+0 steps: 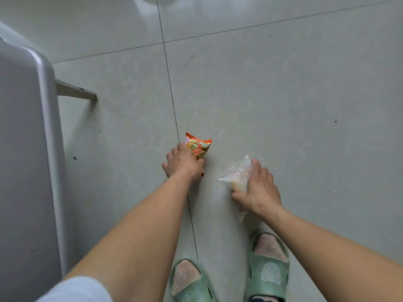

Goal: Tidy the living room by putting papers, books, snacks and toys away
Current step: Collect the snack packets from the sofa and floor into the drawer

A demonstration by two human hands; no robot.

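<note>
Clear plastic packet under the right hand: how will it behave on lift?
Probably floppy: the clear plastic packet is thin crinkled film, and its free ends look likely to droop. Likely light; only a small pale lump shows inside. The glossy film may be slippery, so the right hand, gripping around the contents, seems safer.

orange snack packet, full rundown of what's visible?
The orange snack packet is a small glossy foil-like pouch with green and yellow print; the text is unreadable. It looks crinkled and sealed, with a flat crimped upper edge. It is low over the pale tiled floor, by a grout line. The left hand grips its lower part, hiding it. Nothing else touches it.
</note>
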